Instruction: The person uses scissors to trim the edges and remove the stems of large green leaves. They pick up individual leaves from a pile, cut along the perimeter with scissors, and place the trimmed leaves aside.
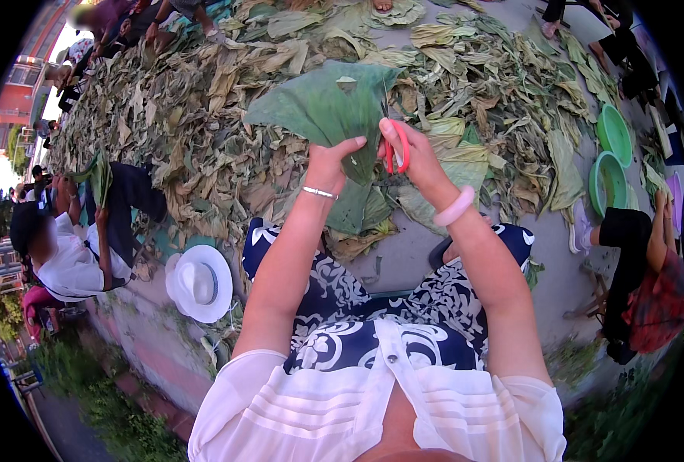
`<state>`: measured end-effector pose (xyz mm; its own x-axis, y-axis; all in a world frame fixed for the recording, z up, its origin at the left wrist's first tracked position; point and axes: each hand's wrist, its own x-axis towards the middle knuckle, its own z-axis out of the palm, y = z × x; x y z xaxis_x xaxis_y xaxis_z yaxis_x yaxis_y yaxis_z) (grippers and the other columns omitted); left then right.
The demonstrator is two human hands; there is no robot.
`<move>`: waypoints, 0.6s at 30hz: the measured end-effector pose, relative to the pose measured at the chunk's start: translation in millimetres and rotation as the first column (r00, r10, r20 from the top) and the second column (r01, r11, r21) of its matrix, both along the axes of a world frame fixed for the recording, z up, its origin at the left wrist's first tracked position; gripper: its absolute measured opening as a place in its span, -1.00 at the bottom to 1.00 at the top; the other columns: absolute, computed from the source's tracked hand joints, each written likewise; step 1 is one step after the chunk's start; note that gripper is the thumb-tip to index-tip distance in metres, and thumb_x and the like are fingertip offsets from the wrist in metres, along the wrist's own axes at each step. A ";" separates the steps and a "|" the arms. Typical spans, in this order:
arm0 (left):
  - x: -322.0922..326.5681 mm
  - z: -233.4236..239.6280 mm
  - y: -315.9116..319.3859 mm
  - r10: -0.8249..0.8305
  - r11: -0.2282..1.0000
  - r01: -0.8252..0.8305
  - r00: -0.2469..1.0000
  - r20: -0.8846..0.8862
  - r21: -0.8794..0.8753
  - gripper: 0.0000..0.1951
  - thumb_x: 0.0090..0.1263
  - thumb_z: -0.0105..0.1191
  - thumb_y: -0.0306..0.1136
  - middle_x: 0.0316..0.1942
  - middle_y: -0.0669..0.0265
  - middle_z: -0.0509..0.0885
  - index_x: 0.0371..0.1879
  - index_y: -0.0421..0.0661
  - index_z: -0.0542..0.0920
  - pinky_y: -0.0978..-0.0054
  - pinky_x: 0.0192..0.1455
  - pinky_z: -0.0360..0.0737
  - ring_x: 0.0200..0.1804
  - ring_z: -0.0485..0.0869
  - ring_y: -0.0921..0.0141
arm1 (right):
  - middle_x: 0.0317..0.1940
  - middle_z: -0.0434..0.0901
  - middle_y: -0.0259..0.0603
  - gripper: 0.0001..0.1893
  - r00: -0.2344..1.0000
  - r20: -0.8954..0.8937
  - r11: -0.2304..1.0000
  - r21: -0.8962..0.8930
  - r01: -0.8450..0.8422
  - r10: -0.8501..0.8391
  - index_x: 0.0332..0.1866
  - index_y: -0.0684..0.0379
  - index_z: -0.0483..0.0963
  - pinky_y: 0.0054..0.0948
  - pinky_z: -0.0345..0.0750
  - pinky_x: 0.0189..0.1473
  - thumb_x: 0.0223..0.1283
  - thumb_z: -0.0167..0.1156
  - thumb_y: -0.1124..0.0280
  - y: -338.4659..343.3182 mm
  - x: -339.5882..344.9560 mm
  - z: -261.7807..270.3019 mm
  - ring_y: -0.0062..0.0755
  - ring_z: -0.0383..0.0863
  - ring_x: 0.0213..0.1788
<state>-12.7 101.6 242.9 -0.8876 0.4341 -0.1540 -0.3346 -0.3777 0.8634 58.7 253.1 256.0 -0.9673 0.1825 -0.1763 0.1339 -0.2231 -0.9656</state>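
A large green leaf [313, 104], with a small hole near its far edge, is pinched in my left hand [331, 164], thumb on top. My right hand [417, 153] grips a pair of scissors [398, 148] with red handles. The blades point away from me along the leaf's right side; whether they are open or closed on it is hard to make out. Below my hands, more green leaf pieces [347, 209] hang or lie between my knees. Under and beyond them spreads a broad heap of dry and wilting leaves [215, 127].
A white hat [199, 283] lies on the ground at my left. Two green basins [607, 183] stand at the right. One person [70, 248] sits at the left holding leaves, another [653, 289] at the right. More people sit around the heap's far side.
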 end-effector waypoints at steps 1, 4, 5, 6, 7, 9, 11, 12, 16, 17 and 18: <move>0.3 -0.8 0.3 0.005 1.000 -0.005 1.000 0.000 -0.004 -0.51 0.08 0.19 -0.70 -0.04 0.26 0.63 0.07 -0.23 0.47 0.40 0.07 0.55 -0.02 0.63 0.34 | -0.54 0.45 -0.41 -0.51 1.000 -0.002 1.000 -0.002 0.010 -0.010 -0.26 0.20 0.50 -0.65 0.31 -0.45 0.30 0.10 -0.13 0.3 -0.1 0.2 -0.70 0.39 -0.50; 1.2 -4.1 2.9 0.019 1.000 -0.019 1.000 -0.005 -0.008 -0.50 0.08 0.21 -0.72 -0.03 0.27 0.62 0.07 -0.21 0.48 0.40 0.07 0.55 -0.01 0.62 0.35 | -0.54 0.45 -0.41 -0.51 0.998 -0.005 0.998 -0.008 0.056 -0.056 -0.24 0.20 0.49 -0.66 0.31 -0.44 0.29 0.10 -0.13 1.3 -0.3 1.3 -0.70 0.39 -0.49; 1.7 -5.2 3.9 0.024 1.000 -0.024 1.000 -0.009 -0.006 -0.49 0.07 0.21 -0.72 -0.03 0.27 0.62 0.07 -0.20 0.48 0.40 0.07 0.55 -0.01 0.62 0.35 | -0.54 0.45 -0.41 -0.51 0.997 -0.005 0.997 -0.011 0.080 -0.080 -0.23 0.19 0.49 -0.66 0.31 -0.44 0.29 0.10 -0.14 0.2 -0.1 1.7 -0.70 0.39 -0.49; 2.0 -6.9 4.6 0.029 1.000 -0.029 0.999 -0.013 -0.003 -0.49 0.07 0.21 -0.72 -0.02 0.28 0.62 0.07 -0.20 0.48 0.40 0.07 0.55 -0.01 0.62 0.35 | -0.54 0.45 -0.41 -0.51 0.995 -0.005 0.995 -0.014 0.103 -0.103 -0.23 0.19 0.49 -0.66 0.31 -0.44 0.29 0.10 -0.14 -0.8 0.2 1.9 -0.71 0.39 -0.49; 2.1 -9.9 5.1 0.029 1.000 -0.030 1.000 -0.008 -0.011 -0.49 0.07 0.22 -0.72 -0.02 0.28 0.62 0.07 -0.20 0.48 0.40 0.08 0.55 0.00 0.61 0.35 | -0.54 0.45 -0.41 -0.51 0.994 -0.017 0.994 -0.017 0.112 -0.112 -0.22 0.19 0.49 -0.66 0.32 -0.44 0.30 0.10 -0.13 -1.4 0.4 0.9 -0.71 0.39 -0.49; 2.0 -16.3 5.8 0.033 0.999 -0.033 0.999 0.002 -0.028 -0.48 0.06 0.23 -0.72 -0.01 0.29 0.61 0.08 -0.19 0.48 0.40 0.08 0.54 0.01 0.61 0.35 | -0.54 0.44 -0.42 -0.53 0.991 -0.040 0.992 -0.022 0.128 -0.129 -0.20 0.18 0.49 -0.66 0.32 -0.44 0.32 0.08 -0.11 -2.8 0.2 -1.1 -0.71 0.39 -0.49; 2.0 -21.7 6.0 0.033 0.999 -0.033 0.999 -0.001 -0.023 -0.49 0.06 0.23 -0.71 -0.02 0.30 0.61 0.07 -0.19 0.49 0.40 0.08 0.54 0.02 0.61 0.35 | -0.55 0.44 -0.43 -0.55 0.987 -0.061 0.989 -0.016 0.146 -0.147 -0.20 0.18 0.48 -0.65 0.32 -0.44 0.34 0.07 -0.09 -4.6 -0.1 1.1 -0.71 0.39 -0.49; 2.9 -21.6 7.0 0.032 0.999 -0.032 0.999 0.000 -0.020 -0.49 0.06 0.24 -0.71 -0.02 0.30 0.62 0.06 -0.19 0.49 0.40 0.08 0.54 0.02 0.61 0.35 | -0.55 0.43 -0.43 -0.56 0.985 -0.069 0.988 -0.013 0.157 -0.157 -0.20 0.18 0.48 -0.65 0.32 -0.44 0.35 0.06 -0.07 -5.0 0.3 1.8 -0.71 0.39 -0.50; 6.3 -20.5 10.0 0.045 0.998 -0.047 0.998 -0.039 -0.036 -0.50 0.07 0.24 -0.69 -0.03 0.30 0.62 0.06 -0.19 0.49 0.41 0.09 0.53 0.03 0.60 0.36 | -0.57 0.42 -0.42 -0.57 0.977 -0.105 0.980 0.052 0.191 -0.185 -0.21 0.19 0.47 -0.64 0.32 -0.45 0.38 0.04 -0.04 -5.9 1.0 -4.1 -0.70 0.38 -0.51; 6.1 -19.9 10.0 0.041 0.999 -0.042 0.999 -0.036 -0.034 -0.50 0.07 0.24 -0.68 -0.02 0.31 0.62 0.07 -0.19 0.49 0.41 0.09 0.53 0.03 0.60 0.36 | -0.57 0.42 -0.42 -0.58 0.975 -0.108 0.978 0.057 0.199 -0.192 -0.22 0.19 0.47 -0.63 0.32 -0.45 0.38 0.04 -0.03 -7.2 1.5 -4.7 -0.70 0.37 -0.51; 6.4 -19.3 9.9 0.037 0.999 -0.038 0.999 -0.033 -0.033 -0.50 0.07 0.25 -0.67 -0.02 0.31 0.62 0.07 -0.19 0.49 0.41 0.10 0.53 0.04 0.60 0.36 | -0.58 0.42 -0.41 -0.58 0.974 -0.111 0.976 0.062 0.207 -0.200 -0.22 0.20 0.47 -0.63 0.31 -0.45 0.38 0.04 -0.03 -8.3 2.0 -5.5 -0.70 0.37 -0.51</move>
